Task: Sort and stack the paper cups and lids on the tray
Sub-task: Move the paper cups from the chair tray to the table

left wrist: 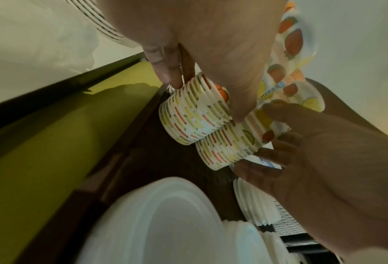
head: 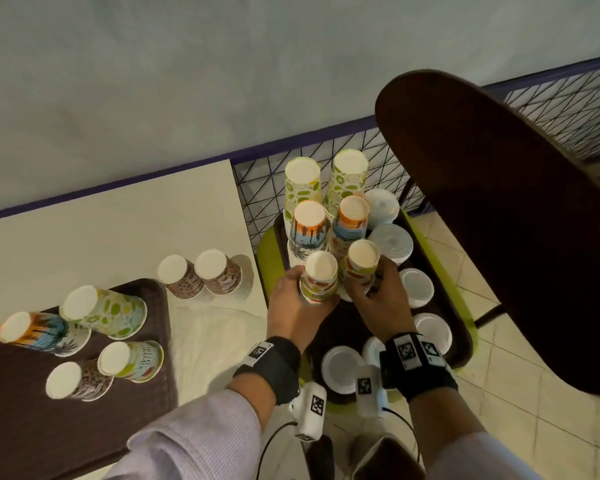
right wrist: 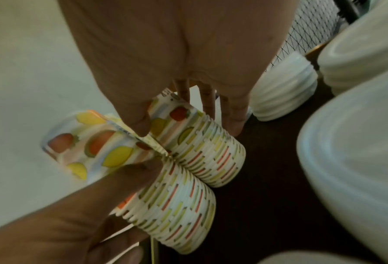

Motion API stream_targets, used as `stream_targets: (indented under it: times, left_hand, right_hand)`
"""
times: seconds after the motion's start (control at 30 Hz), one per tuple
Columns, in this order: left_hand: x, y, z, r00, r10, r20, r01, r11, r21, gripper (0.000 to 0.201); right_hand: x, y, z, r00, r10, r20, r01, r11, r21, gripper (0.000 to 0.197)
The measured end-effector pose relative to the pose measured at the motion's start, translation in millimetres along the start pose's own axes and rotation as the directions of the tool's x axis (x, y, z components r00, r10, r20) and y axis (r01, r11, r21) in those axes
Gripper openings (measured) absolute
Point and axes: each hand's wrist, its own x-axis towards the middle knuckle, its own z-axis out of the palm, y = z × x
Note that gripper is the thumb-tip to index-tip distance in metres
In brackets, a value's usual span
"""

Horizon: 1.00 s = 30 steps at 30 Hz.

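Left fruit-print stack (head: 318, 279): inverted nested paper cups, ribbed rims, hanging just above the dark tray (head: 340, 327) on the green chair (head: 272, 268).
Left hand (head: 291, 306): fingers and thumb curling round this stack's lower rims.
Right fruit-print stack (head: 361, 263): touching the first, rims side by side.
Right hand (head: 378, 299): fingers curling round its lower half.
Lid stacks (head: 342, 368): white, round, ridged plastic, standing along the tray's right and near edges.
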Motion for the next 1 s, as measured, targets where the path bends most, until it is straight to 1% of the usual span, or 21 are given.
stream_targets:
  times: [0.07,0.13,0.2,0.23,0.33,0.47,0.53,0.6,0.7,0.83,0.93,1.0]
  left_hand:
    - [-0.4,-3.9,4.9,1.0,0.006,-0.029,-0.005,0.999,0.037,0.075]
    - [-3.7,-0.5,6.7,0.999,0.012,-0.046,-0.01,0.999,0.039,0.069]
    - [-6.6,2.7,8.0,0.999,0.016,-0.051,-0.015,1.0,0.011,0.058]
    - [-7.1,3.0,9.1,0.999,0.019,-0.049,-0.019,1.0,0.001,0.059]
    - [-6.5,1.9,12.9,0.999,0.039,-0.016,-0.039,0.999,0.02,0.067]
    - [-8.2,-1.6,18.0,0.995,0.092,0.044,-0.097,0.986,0.138,0.082]
    - [-9.7,-4.1,19.9,0.99,0.117,0.074,-0.128,0.976,0.178,0.085]
    - [-10.2,-6.4,21.2,0.987,0.146,0.065,-0.156,0.968,0.197,0.086]
    - [-11.0,-3.1,22.1,0.981,0.19,0.038,-0.194,0.958,0.211,0.083]
    - [-14.7,3.3,17.7,0.978,0.209,0.011,-0.208,0.963,0.169,0.079]
    - [-22.4,3.1,2.2,0.972,0.236,-0.011,-0.233,0.964,0.127,0.08]
    - [-31.1,-1.4,-16.6,0.97,0.242,-0.034,-0.238,0.967,0.087,0.08]
  right_hand:
    - [3.7,-0.3,4.7,1.0,-0.006,-0.003,0.006,1.0,-0.017,0.078]
    - [6.7,-0.6,6.8,1.0,0.009,0.011,-0.009,0.999,-0.037,0.085]
    - [8.9,-1.4,7.3,0.998,0.048,0.035,-0.047,0.998,-0.03,0.083]
    - [9.6,-1.2,7.1,0.997,0.062,0.046,-0.061,0.998,-0.022,0.081]
    - [9.0,0.5,5.9,0.997,0.064,0.049,-0.063,0.998,-0.008,0.081]
    - [4.6,9.7,5.1,0.999,0.038,0.003,-0.039,0.997,0.071,0.082]
    - [1.3,14.8,5.5,0.999,0.028,-0.019,-0.025,0.993,0.114,0.084]
    - [-2.2,18.2,5.4,0.999,0.04,-0.03,-0.035,0.987,0.158,0.084]
    - [-6.6,21.1,4.7,0.997,0.05,-0.063,-0.036,0.979,0.201,0.074]
    - [-11.1,20.8,1.5,0.995,0.046,-0.092,-0.025,0.975,0.221,0.07]
    - [-14.9,22.5,-2.2,0.991,0.051,-0.125,-0.024,0.977,0.212,0.069]
    - [-17.9,24.4,-4.2,0.99,0.054,-0.129,-0.025,0.976,0.218,0.075]
